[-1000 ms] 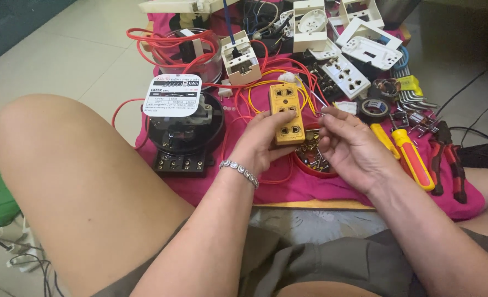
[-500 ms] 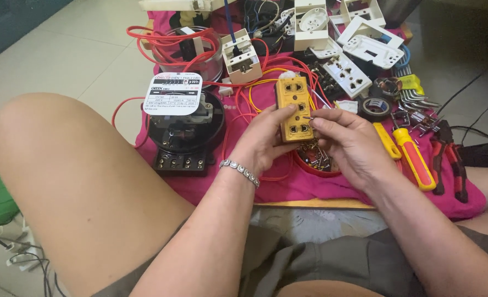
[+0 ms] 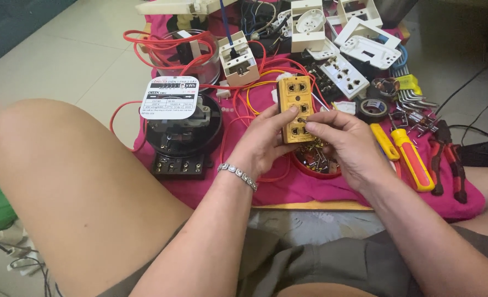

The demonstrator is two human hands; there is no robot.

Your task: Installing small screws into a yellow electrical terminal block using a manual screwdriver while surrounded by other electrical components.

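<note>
Just one yellow socket block (image 3: 295, 109), two hands

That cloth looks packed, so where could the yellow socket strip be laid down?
Bare pink cloth shows below the red screw dish, toward the cloth's near edge. Around the meter, white sockets and screwdrivers it is crowded.

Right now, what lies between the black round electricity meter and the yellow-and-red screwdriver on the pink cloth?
In the head view, both hands, left hand and right hand, holding the yellow socket block, above a red dish of screws.
</note>
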